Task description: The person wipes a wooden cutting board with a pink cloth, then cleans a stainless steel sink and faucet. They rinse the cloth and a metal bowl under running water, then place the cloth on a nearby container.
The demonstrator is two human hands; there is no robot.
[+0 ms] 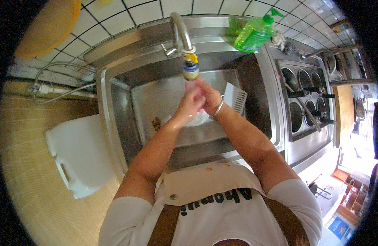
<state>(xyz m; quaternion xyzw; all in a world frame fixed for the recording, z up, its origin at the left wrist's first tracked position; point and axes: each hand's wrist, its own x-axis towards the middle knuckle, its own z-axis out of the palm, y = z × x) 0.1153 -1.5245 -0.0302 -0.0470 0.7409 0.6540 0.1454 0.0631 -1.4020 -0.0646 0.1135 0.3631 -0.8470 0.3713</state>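
Note:
My left hand [190,106] and my right hand [210,96] press together directly under the tap outlet [191,72], above a stainless steel sink [158,92]. Their fingers overlap and blur, so I cannot tell whether anything is between them. The left wrist looks wet, and a light bangle circles the right wrist. Below the hands shows a pale, translucent patch [199,119], perhaps splashing water or a clear vessel. Partly behind my right wrist, a pale slotted piece [236,97] leans in the sink. A small dark brown patch [156,123] is on the sink floor near my left forearm.
A green pump bottle [253,33] stands on the sink's back ledge at right. Beyond the right rim is a metal unit with several round wells [304,95]. A white plastic board [82,153] is left of the sink. The tap lever [169,50] sits behind the outlet.

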